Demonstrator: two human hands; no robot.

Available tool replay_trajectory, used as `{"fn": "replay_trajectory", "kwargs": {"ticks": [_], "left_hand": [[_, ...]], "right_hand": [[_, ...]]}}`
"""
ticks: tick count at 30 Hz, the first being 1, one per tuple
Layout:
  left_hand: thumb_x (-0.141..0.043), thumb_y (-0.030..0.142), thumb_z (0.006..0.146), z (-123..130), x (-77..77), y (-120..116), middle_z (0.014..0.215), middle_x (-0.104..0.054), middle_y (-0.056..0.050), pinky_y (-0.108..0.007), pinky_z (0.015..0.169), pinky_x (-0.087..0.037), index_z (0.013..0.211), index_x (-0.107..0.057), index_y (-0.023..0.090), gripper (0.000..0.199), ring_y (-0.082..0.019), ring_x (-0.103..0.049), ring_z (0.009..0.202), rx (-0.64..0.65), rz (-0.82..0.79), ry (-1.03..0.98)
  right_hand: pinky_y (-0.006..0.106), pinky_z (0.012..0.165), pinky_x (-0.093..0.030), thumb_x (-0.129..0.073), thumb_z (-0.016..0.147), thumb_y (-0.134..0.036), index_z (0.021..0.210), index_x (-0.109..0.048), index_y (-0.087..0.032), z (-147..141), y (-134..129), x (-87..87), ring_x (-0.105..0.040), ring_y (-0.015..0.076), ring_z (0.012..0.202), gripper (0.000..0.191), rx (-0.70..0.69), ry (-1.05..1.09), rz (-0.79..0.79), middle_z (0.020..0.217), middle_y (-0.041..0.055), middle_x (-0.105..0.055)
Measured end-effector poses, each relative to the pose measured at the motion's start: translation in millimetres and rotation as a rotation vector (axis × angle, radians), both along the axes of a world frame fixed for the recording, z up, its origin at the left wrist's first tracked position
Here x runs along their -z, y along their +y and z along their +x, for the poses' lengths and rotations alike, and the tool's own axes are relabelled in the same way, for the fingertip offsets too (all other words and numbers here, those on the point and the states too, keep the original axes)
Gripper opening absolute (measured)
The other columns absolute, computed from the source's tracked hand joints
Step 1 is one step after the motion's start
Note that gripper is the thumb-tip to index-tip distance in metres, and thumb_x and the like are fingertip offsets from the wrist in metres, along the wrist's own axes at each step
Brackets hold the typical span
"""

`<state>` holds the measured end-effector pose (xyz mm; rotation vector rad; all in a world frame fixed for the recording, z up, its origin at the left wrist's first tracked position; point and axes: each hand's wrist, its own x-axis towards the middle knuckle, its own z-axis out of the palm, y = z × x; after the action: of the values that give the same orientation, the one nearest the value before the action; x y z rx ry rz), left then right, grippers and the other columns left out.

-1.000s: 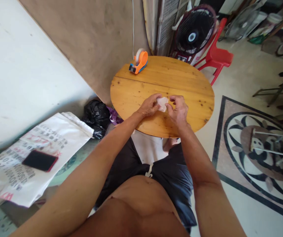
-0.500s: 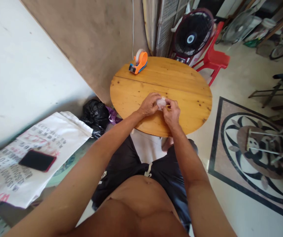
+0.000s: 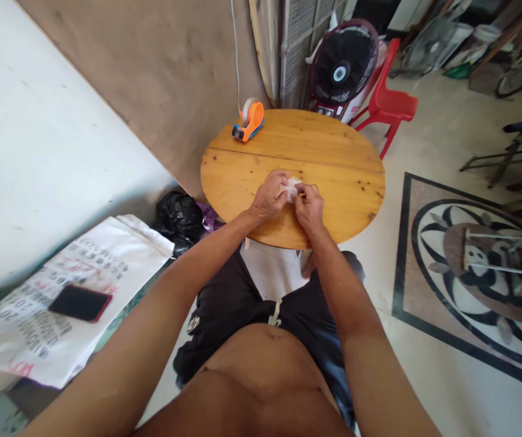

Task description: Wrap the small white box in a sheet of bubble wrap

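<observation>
Between my two hands is a small, whitish, translucent piece [image 3: 291,189], perhaps of thin plastic; its exact kind is too small to tell. My left hand [image 3: 271,197] pinches its left side, fingers curled over the edge. On the other side, my right hand [image 3: 309,207] grips it between thumb and fingers. Both hands are just over the near half of an oval wooden table [image 3: 334,159]. Farther back on the tabletop, toward the left, stands an orange and blue tape dispenser [image 3: 250,121] with a roll of tape in it.
A black fan [image 3: 340,73] and a red plastic chair [image 3: 391,103] stand behind the table. At left, a phone [image 3: 80,302] lies on a white printed sack [image 3: 106,255], near black plastic bags [image 3: 179,217]. A brown board [image 3: 152,67] leans along the left wall.
The view has shifted slightly. Both hands keep hold of the whitish piece, and the fingers have moved a little on it.
</observation>
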<state>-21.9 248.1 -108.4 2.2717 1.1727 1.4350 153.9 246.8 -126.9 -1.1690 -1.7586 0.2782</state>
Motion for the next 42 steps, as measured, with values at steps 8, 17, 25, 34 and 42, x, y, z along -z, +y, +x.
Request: {"fn": "replay_trajectory", "kwargs": {"ticks": [8,17,25,34,42], "left_hand": [[-0.047,0.05,0.102,14.6,8.6,-3.4,0.134,-0.059,-0.016,-0.046,0.112,-0.051,0.106,-0.066,0.018,0.037,-0.026,-0.06,0.127,-0.149,-0.004,-0.005],[-0.047,0.056,0.101,19.0,6.8,-7.3,0.137,-0.058,-0.02,-0.051,0.115,-0.047,0.103,-0.067,0.016,0.044,-0.031,-0.058,0.13,-0.139,-0.069,-0.018],[-0.051,0.047,0.101,20.2,3.1,-5.5,0.132,-0.063,-0.015,-0.047,0.113,-0.05,0.097,-0.07,0.018,0.035,-0.028,-0.062,0.124,-0.134,-0.067,0.006],[-0.061,0.026,0.094,20.0,-3.0,-5.5,0.129,-0.065,-0.012,-0.039,0.112,-0.05,0.089,-0.068,0.02,0.011,-0.023,-0.064,0.122,-0.152,-0.166,0.007],[-0.061,0.018,0.092,14.9,-11.9,-7.7,0.128,-0.067,-0.012,-0.039,0.112,-0.05,0.086,-0.067,0.02,0.008,-0.023,-0.065,0.122,-0.157,-0.207,0.097]], "right_hand": [[0.037,0.087,-0.054,-0.055,0.096,-0.042,0.107,-0.07,-0.023,-0.5,-0.2,0.5,-0.064,0.0225,0.091,0.027,0.02,-0.019,0.031,0.1,0.0089,-0.069],[0.038,0.091,-0.053,-0.051,0.098,-0.04,0.107,-0.069,-0.023,-0.4,-0.5,2.4,-0.065,0.0232,0.097,0.026,0.025,-0.031,0.045,0.102,0.0094,-0.07],[0.038,0.09,-0.053,-0.052,0.095,-0.032,0.107,-0.07,-0.022,-0.6,-0.4,1.7,-0.065,0.024,0.097,0.023,0.011,-0.04,0.062,0.1,0.0098,-0.069],[0.037,0.086,-0.054,-0.053,0.098,-0.031,0.104,-0.069,-0.022,-0.6,1.9,3.2,-0.064,0.023,0.092,0.02,0.011,-0.083,0.146,0.096,0.0085,-0.069],[0.037,0.089,-0.052,-0.051,0.094,-0.021,0.099,-0.067,-0.022,-4.1,0.3,2.5,-0.063,0.0238,0.096,0.017,0.038,-0.101,0.111,0.098,0.0093,-0.068]]}}
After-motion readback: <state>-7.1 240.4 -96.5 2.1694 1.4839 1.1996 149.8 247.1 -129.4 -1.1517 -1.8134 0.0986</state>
